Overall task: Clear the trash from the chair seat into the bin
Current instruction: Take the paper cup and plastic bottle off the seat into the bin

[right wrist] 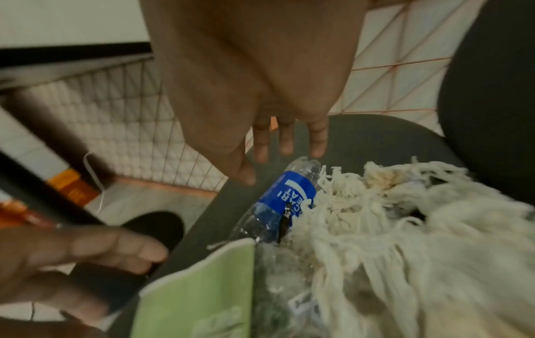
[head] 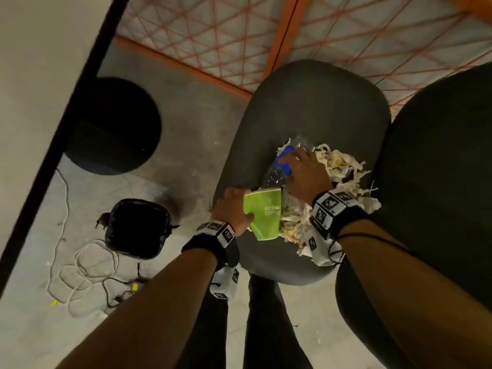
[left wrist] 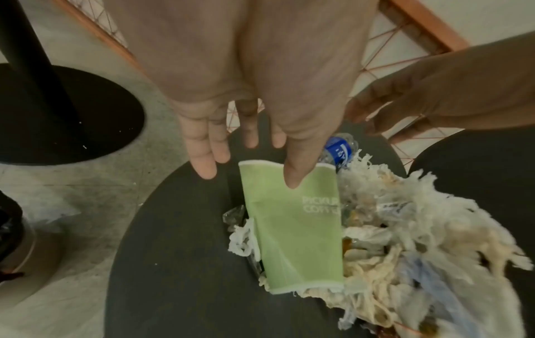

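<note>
On the dark grey chair seat (head: 306, 110) lies a trash heap: a flattened green paper cup (head: 263, 214), a clear plastic bottle with a blue label (head: 281, 162) and shredded whitish paper (head: 343, 166). My left hand (head: 234, 203) is at the cup's left side; in the left wrist view its fingers (left wrist: 202, 160) are straight and the thumb lies over the cup (left wrist: 295, 228) near its rim. My right hand (head: 300, 169) hovers over the bottle (right wrist: 289, 196) with its fingers (right wrist: 286, 141) stretched out. The black-bagged bin (head: 137, 227) stands on the floor to the left.
A round black table base (head: 111, 126) and the table's dark edge (head: 61, 129) lie left of the chair. Coiled white and black cables (head: 80, 267) lie on the floor by the bin. A second dark chair (head: 439, 182) stands close on the right, an orange wire grid (head: 346, 35) behind.
</note>
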`<action>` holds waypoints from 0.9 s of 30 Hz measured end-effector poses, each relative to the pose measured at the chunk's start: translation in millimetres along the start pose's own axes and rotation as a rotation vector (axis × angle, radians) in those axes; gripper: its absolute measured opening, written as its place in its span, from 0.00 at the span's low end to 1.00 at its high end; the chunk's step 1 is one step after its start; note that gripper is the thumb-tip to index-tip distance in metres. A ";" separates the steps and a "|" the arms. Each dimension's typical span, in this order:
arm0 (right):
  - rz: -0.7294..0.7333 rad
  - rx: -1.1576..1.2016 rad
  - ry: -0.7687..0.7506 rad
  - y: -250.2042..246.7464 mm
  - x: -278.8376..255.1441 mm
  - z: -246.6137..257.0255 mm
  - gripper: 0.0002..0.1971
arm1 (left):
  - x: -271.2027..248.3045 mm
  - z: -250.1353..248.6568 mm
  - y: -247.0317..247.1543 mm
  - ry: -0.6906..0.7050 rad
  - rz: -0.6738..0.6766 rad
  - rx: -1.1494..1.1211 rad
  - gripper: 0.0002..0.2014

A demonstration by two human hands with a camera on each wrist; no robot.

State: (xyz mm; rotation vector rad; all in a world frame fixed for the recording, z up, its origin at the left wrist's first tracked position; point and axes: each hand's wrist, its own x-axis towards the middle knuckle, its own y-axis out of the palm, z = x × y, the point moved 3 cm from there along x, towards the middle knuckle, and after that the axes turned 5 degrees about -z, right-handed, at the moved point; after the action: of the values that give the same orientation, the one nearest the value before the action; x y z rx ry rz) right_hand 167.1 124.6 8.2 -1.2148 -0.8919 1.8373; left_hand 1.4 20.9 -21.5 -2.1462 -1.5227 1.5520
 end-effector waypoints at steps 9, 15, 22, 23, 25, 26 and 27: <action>0.232 -0.594 -0.341 50.5 58.5 -27.3 0.31 | 29.8 11.3 40.6 -0.195 -0.086 -0.216 0.38; 0.243 -0.677 -0.379 20.5 72.6 -34.4 0.34 | 7.3 3.2 36.9 -0.202 -0.126 -0.499 0.17; 0.237 -0.557 -0.311 -30.6 72.9 -54.8 0.44 | -44.7 -4.0 31.1 -0.250 -0.154 -0.735 0.12; 0.238 -0.529 -0.286 -39.4 71.1 -56.2 0.45 | -53.7 -3.3 29.3 -0.250 -0.166 -0.772 0.12; 0.226 -0.472 -0.230 -59.8 66.1 -55.3 0.49 | -75.2 -1.2 21.5 -0.243 -0.197 -0.818 0.12; 0.213 -0.438 -0.197 -70.5 63.1 -52.9 0.50 | -85.9 1.7 17.1 -0.237 -0.219 -0.841 0.12; 0.199 -0.408 -0.167 -80.1 59.5 -50.0 0.50 | -96.1 7.3 13.3 -0.230 -0.244 -0.863 0.13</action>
State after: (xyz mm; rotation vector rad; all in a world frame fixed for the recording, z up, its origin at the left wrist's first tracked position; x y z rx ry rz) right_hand 214.3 221.8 36.1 -1.4540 -1.3293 1.9979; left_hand 5.7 -60.4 31.8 -1.9993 -2.8005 1.2019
